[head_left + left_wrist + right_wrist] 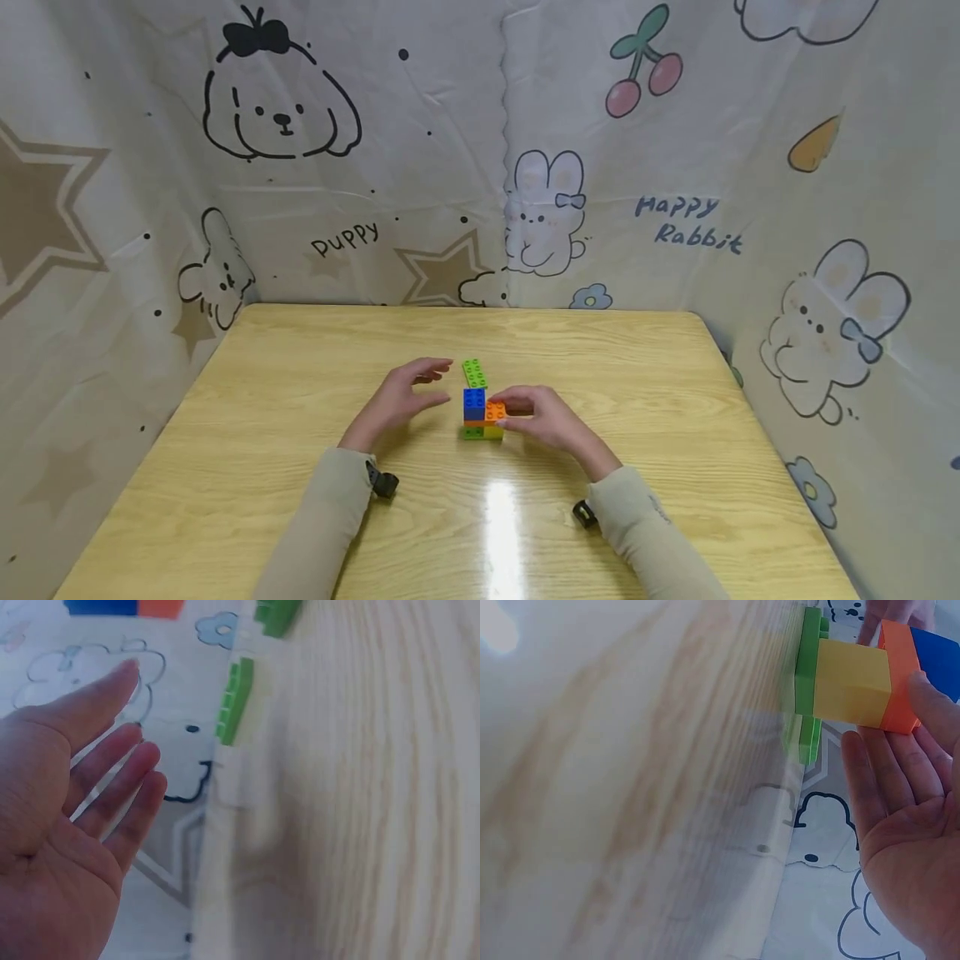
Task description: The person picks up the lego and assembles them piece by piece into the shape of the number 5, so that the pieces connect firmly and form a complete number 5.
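Note:
A small stack of toy building bricks stands mid-table, with a thin green plate at its base (807, 664). On that sit a yellow brick (851, 682), then a flat orange brick (495, 409), with a blue brick (474, 403) on the orange one's left half. My right hand (551, 421) pinches the right end of the orange brick between thumb and fingers. To the left of the stack, my left hand (397, 396) is held apart from it, fingers spread and holding nothing. Just behind the stack lies a loose green studded plate (474, 372).
The wooden table (600, 358) reaches back to a printed cloth (450, 125) that hangs behind and along both sides. A bright light reflection (501, 533) shows on the tabletop in front of the stack. Each sleeve carries a small black wrist camera (384, 483).

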The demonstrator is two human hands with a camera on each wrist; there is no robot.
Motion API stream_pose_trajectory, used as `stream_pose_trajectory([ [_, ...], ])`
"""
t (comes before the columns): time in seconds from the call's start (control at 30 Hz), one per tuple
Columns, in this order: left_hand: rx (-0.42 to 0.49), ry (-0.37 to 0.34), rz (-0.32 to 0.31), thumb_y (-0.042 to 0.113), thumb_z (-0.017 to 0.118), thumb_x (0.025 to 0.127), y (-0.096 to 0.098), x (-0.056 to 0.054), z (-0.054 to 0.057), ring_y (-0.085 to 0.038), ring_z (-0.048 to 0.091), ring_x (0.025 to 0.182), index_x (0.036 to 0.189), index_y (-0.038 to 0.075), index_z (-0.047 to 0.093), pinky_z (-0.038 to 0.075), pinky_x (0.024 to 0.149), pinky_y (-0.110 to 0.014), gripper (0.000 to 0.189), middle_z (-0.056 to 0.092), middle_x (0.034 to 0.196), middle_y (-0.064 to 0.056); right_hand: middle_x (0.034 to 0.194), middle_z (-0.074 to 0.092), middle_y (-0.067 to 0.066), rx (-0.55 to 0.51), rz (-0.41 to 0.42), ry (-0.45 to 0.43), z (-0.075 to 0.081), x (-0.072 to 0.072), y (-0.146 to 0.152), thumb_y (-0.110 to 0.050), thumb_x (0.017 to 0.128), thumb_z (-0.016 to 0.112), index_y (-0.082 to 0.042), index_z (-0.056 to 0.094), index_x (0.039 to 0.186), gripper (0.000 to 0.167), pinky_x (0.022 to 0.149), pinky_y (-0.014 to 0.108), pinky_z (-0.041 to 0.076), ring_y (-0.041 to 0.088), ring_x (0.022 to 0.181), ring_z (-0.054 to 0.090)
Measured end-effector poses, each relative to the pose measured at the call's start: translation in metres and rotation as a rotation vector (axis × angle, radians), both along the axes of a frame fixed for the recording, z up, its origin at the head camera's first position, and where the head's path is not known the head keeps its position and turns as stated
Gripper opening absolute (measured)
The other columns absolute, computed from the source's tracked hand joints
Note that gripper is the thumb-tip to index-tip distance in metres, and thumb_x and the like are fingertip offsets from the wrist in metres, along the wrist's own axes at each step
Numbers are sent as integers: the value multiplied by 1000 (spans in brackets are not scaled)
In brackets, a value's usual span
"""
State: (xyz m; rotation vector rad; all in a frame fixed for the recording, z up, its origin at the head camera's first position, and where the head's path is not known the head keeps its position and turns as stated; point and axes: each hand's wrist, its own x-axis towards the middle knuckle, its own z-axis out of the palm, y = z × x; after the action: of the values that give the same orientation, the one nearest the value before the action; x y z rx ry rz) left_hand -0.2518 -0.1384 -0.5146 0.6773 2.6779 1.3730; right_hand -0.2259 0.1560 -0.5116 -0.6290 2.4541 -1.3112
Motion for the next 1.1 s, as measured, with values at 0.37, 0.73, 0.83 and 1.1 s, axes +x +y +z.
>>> stream_pose_trajectory([
  [0.37, -3, -122, 40, 22, 79, 94, 22, -36, -20, -33, 51, 138, 153, 12, 51, 39, 120, -51, 66, 55, 152, -11, 134, 70, 7, -13, -2, -1, -2, 0, 2, -21, 97, 75, -16, 70, 133, 36, 107, 47, 53, 25, 122, 69],
  [0.73, -98, -136, 48, 16, 84, 89, 48, -51, -22, -30, 50, 142, 153, 12, 49, 37, 122, -48, 74, 54, 152, -11, 134, 71, 8, -13, 2, 8, 1, 1, 2, -17, 97, 75, -14, 70, 133, 36, 107, 46, 53, 25, 122, 69],
  [0.83, -139, -128, 53, 13, 83, 89, 51, -53, -24, -29, 48, 144, 151, 12, 52, 35, 123, -47, 70, 55, 152, -9, 134, 70, 8, -17, 2, 2, 1, 1, 2, -18, 97, 75, -14, 70, 133, 37, 106, 46, 54, 25, 122, 69],
  [1.1, -172, -118, 79, 17, 83, 90, 52, -52, -24, -30, 44, 148, 148, 13, 57, 31, 125, -49, 64, 54, 154, -8, 134, 70, 7, -8, -2, 4, 1, 0, 1, -18, 97, 75, -14, 70, 133, 37, 106, 46, 54, 25, 122, 69],
])
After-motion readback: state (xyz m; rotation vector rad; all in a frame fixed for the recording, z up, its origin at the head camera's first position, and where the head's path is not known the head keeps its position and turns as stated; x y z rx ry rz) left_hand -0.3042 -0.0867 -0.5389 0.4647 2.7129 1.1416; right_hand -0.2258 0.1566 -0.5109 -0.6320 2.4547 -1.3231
